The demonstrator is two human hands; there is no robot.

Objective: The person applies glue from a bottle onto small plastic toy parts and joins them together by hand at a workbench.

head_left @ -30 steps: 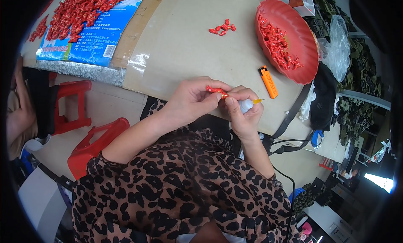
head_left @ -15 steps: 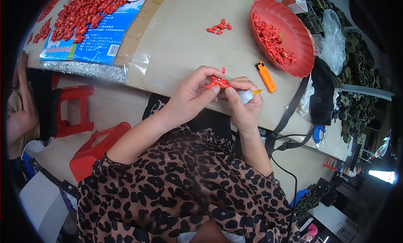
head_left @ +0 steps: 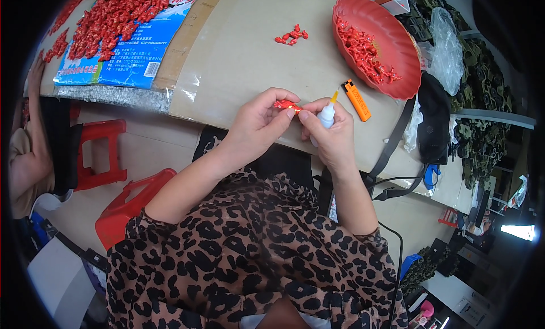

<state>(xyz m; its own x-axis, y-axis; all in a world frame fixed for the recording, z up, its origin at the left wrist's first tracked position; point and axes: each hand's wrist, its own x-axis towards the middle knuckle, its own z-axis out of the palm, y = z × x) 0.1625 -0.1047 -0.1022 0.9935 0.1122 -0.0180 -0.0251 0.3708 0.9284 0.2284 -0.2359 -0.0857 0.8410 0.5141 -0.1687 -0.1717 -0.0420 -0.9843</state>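
Note:
A small glossy red plastic figure point(head_left: 288, 106) sits pinched between the thumb and fingers of my left hand point(head_left: 256, 120), just over the table's near edge. My right hand point(head_left: 336, 137) is closed around a small white squeeze bottle point(head_left: 326, 115) with a yellow nozzle, which points up and slightly right. The right thumb and forefinger also meet the right end of the red figure, so both hands touch it. Fingers cover part of the figure. To the right of my right hand lies an orange lighter point(head_left: 357, 101).
A scalloped red bowl point(head_left: 410, 86) holds many red pieces. A few more red pieces point(head_left: 293, 34) lie mid-table. At left, a large red heap point(head_left: 116, 22) covers a blue printed sheet point(head_left: 130, 62). A black strap point(head_left: 392, 138) crosses the right edge. Another person's arm point(head_left: 35, 110) is at far left.
The bottle has swung in my right hand from pointing right to pointing up. My right fingers have shifted left along the red figure. A small red bit beyond my fingers no longer shows.

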